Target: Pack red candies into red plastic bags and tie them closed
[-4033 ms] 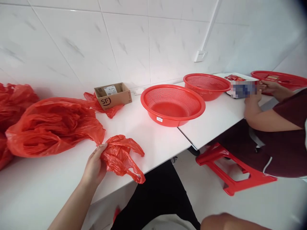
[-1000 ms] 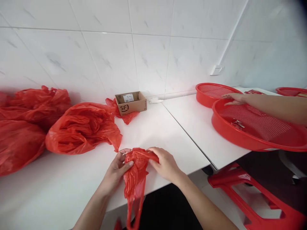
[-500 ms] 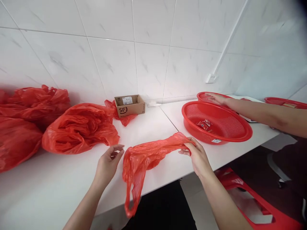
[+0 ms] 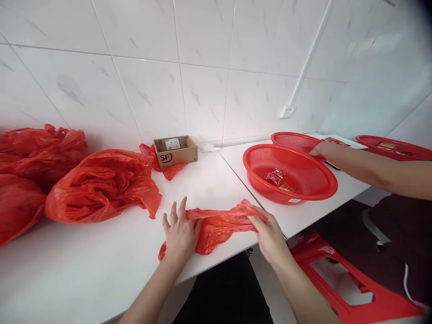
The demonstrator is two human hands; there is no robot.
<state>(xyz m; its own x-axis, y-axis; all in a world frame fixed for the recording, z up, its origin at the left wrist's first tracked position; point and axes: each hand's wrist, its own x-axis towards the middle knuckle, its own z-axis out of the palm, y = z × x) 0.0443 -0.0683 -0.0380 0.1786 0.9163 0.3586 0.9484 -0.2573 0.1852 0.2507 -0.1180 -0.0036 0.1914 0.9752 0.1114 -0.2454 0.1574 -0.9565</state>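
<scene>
A thin red plastic bag [image 4: 219, 229] is stretched between my hands over the front edge of the white table [image 4: 84, 261]. My right hand [image 4: 270, 238] pinches the bag's right end, thumb on top. At the other end, my left hand [image 4: 180, 239] lies against the bag with its fingers spread and its thumb beside the plastic. Part of the bag is hidden behind that hand and shows again left of the wrist. A large bundle of red plastic bags [image 4: 108, 184] lies to the left of my hands.
More red bags [image 4: 40, 155] are heaped at far left. An SF cardboard box [image 4: 178, 156] stands near the wall. On the right, a red basket [image 4: 320, 184] holds small packets; behind it a co-worker's hand [image 4: 322, 148] reaches into another basket [image 4: 286, 137]. A red stool [image 4: 357, 292] stands below.
My left hand has moved right onto the bag and spread its fingers. The bag's hanging handle loop no longer dangles over the edge. The co-worker's hand has gone down into the rear basket.
</scene>
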